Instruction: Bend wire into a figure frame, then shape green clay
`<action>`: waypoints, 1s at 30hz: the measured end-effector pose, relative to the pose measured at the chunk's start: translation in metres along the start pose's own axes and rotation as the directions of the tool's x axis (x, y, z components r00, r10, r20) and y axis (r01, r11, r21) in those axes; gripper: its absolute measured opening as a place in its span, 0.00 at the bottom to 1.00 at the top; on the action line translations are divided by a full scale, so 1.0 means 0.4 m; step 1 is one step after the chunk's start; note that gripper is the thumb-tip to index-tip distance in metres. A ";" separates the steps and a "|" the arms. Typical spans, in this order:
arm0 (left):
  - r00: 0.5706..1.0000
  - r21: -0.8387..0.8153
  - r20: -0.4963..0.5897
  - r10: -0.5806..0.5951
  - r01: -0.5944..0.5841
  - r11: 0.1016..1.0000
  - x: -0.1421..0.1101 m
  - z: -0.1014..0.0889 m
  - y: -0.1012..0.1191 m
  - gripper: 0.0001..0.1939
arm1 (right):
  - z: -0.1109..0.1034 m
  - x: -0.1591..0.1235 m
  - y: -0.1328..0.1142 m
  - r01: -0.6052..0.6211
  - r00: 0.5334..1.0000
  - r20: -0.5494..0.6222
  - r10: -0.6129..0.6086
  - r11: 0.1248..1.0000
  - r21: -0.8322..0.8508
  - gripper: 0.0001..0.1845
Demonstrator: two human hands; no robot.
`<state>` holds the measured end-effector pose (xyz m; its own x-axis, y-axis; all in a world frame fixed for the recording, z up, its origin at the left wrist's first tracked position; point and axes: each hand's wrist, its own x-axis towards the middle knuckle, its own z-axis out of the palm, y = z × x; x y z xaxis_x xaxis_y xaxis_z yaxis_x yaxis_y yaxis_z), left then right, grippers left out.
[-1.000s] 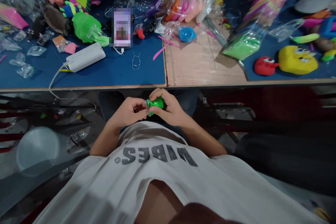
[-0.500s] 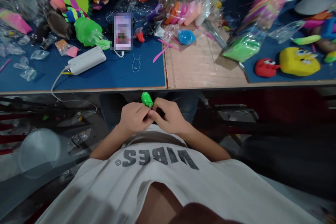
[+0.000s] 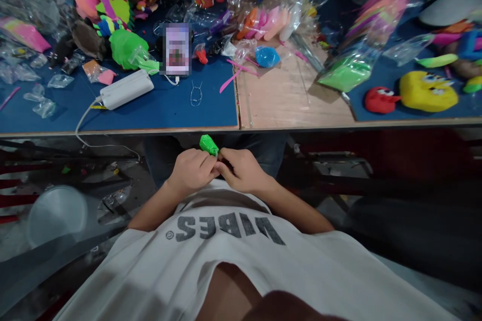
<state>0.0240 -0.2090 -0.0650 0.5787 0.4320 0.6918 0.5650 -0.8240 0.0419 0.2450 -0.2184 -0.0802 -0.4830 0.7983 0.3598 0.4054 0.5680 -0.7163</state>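
A small plastic bag of green clay [image 3: 208, 144] pokes up between my hands, just below the table's front edge. Its twisted clear neck runs down into my fingers. My left hand [image 3: 193, 169] is closed around that neck from the left. From the right, my right hand [image 3: 243, 168] pinches at the same neck, thumb against the fingers. The two hands touch at their fingertips, which partly hide the end of the bag.
On the blue tabletop [image 3: 169, 110] lie a white power bank [image 3: 127, 89], a propped phone [image 3: 177, 50], a bent wire [image 3: 196, 95] and a pink plastic knife [image 3: 229, 82]. Further right sit red clay [image 3: 380, 100] and yellow clay [image 3: 427, 91] figures. Bagged clay crowds the back.
The green bag has tipped slightly to the left between my hands. My right fingers have drawn closer together around its neck. The table things stay where they were.
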 end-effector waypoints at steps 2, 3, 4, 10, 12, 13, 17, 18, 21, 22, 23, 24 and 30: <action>1.000 0.004 0.004 0.024 -0.024 1.000 0.003 -0.001 -0.009 0.21 | 0.003 0.004 -0.003 0.021 1.000 -0.006 -0.021 0.999 -0.035 0.14; 1.000 0.010 0.000 0.032 -0.032 0.999 0.005 -0.002 -0.012 0.21 | 0.002 0.007 -0.005 0.030 0.999 -0.013 -0.031 0.998 -0.051 0.14; 0.999 0.018 -0.004 0.038 -0.038 0.999 0.007 -0.003 -0.013 0.20 | 0.001 0.009 -0.007 0.035 0.999 -0.022 -0.036 0.997 -0.065 0.14; 0.998 0.039 0.012 0.063 -0.064 0.997 0.011 -0.007 0.000 0.22 | -0.011 0.012 -0.007 0.053 0.992 -0.113 -0.059 0.997 -0.055 0.17; 0.996 0.043 0.029 0.078 -0.080 0.996 0.010 -0.007 0.004 0.21 | -0.007 0.007 -0.005 0.049 0.986 -0.154 -0.059 0.996 -0.070 0.19; 0.995 0.044 0.036 0.090 -0.091 0.995 0.010 -0.007 0.004 0.21 | -0.003 0.005 -0.005 0.042 0.983 -0.176 -0.059 0.994 -0.098 0.19; 0.993 0.041 0.038 0.116 -0.117 0.992 0.009 -0.007 0.000 0.18 | 0.008 -0.004 -0.004 0.040 0.958 -0.270 -0.098 0.976 -0.212 0.13; 0.992 0.036 0.037 0.119 -0.121 0.992 0.010 -0.008 -0.002 0.18 | 0.007 -0.004 -0.001 0.057 0.950 -0.289 -0.118 0.975 -0.213 0.08; 0.991 0.000 0.014 0.132 -0.132 0.991 0.012 -0.013 -0.004 0.18 | -0.005 0.005 0.017 0.166 0.933 -0.288 -0.216 0.968 -0.186 0.13; 0.991 -0.016 -0.001 0.132 -0.132 0.991 0.012 -0.015 -0.004 0.18 | -0.011 0.009 0.026 0.224 0.929 -0.260 -0.263 0.960 -0.169 0.17; 0.992 -0.033 -0.017 0.125 -0.125 0.992 0.012 -0.017 -0.003 0.17 | -0.017 0.014 0.036 0.281 0.925 -0.227 -0.305 0.951 -0.132 0.18; 0.993 -0.047 -0.029 0.114 -0.115 0.992 0.011 -0.020 -0.001 0.17 | -0.022 0.019 0.046 0.324 0.924 -0.194 -0.330 0.944 -0.064 0.17; 0.998 -0.056 -0.037 0.046 -0.048 0.997 0.001 -0.033 0.006 0.15 | -0.005 0.028 0.073 0.278 0.960 -0.100 -0.260 0.885 0.374 0.12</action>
<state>0.0179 -0.2158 -0.0551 0.5821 0.3795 0.7191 0.5028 -0.8630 0.0485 0.2529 -0.1923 -0.0960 -0.4913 0.6392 0.5916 -0.0662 0.6499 -0.7571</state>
